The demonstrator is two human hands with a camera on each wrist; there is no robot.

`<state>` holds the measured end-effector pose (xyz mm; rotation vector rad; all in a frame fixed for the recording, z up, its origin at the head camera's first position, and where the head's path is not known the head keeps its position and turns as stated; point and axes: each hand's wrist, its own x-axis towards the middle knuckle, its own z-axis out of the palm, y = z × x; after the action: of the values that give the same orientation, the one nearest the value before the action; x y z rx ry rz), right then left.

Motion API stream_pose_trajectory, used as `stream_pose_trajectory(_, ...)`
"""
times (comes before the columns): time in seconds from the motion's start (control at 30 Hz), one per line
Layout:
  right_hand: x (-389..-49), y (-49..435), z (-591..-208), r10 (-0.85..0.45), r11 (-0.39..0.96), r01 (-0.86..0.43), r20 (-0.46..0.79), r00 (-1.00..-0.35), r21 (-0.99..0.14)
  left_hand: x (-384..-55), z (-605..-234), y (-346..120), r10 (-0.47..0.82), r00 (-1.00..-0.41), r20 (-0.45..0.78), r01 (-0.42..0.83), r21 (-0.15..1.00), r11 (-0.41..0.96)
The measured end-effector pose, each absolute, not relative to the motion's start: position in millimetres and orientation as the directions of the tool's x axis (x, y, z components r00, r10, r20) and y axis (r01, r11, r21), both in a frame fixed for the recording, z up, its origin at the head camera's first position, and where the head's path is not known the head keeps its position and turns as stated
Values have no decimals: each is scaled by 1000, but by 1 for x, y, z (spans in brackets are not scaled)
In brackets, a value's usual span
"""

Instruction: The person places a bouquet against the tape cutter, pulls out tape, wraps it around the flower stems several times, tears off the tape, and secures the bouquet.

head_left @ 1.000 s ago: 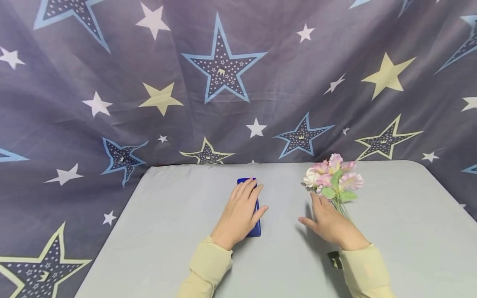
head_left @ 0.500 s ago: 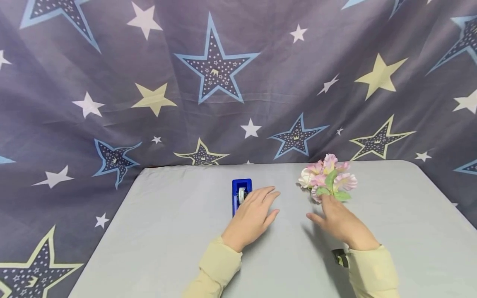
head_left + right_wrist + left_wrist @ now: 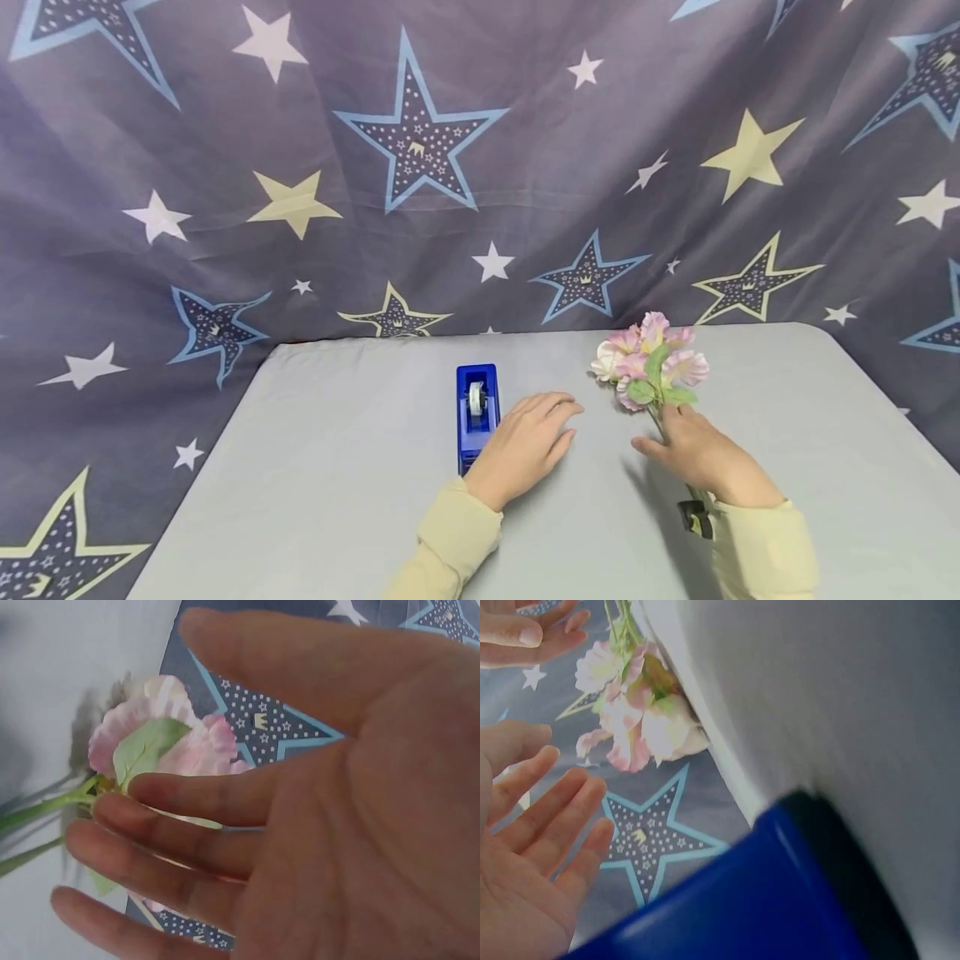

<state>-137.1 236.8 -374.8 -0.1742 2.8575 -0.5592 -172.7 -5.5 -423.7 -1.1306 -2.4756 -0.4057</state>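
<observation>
A bunch of pink and white artificial flowers (image 3: 651,358) with green leaves lies at the back right of the table, its stems running toward the person. My right hand (image 3: 701,450) is over the stems, fingers extended and thumb apart; in the right wrist view the palm (image 3: 360,825) holds nothing. A blue tape dispenser (image 3: 477,408) with a small roll of tape stands left of centre. Just right of it is my left hand (image 3: 525,446), fingers relaxed and nothing in its grasp. In the left wrist view the dispenser's blue body (image 3: 735,892) looms close beside the hand.
A light grey cloth covers the table (image 3: 337,467). Behind its far edge hangs a dark curtain (image 3: 525,183) printed with stars. A small black item (image 3: 696,519) shows by the right cuff, partly hidden.
My left hand has come off the tape dispenser and moved right, uncovering it. My right hand has shifted a little right, over the flower stems. The head view has turned slightly right.
</observation>
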Motion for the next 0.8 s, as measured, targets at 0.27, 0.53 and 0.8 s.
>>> stream_pose_trajectory(0.27,-142,246,-370,-127,921,-51,-174,-976,-386,-182,-425,10,689,-568,450,791,68,608)
stream_pose_trajectory(0.53,-146,252,-368,-114,937,-38,-198,-974,-348,-190,-421,26,725,-543,423,810,39,585)
stream_pose_trajectory(0.8,-150,258,-370,-158,930,-72,-215,-964,-361,-197,-422,42,759,-511,403,831,7,556)
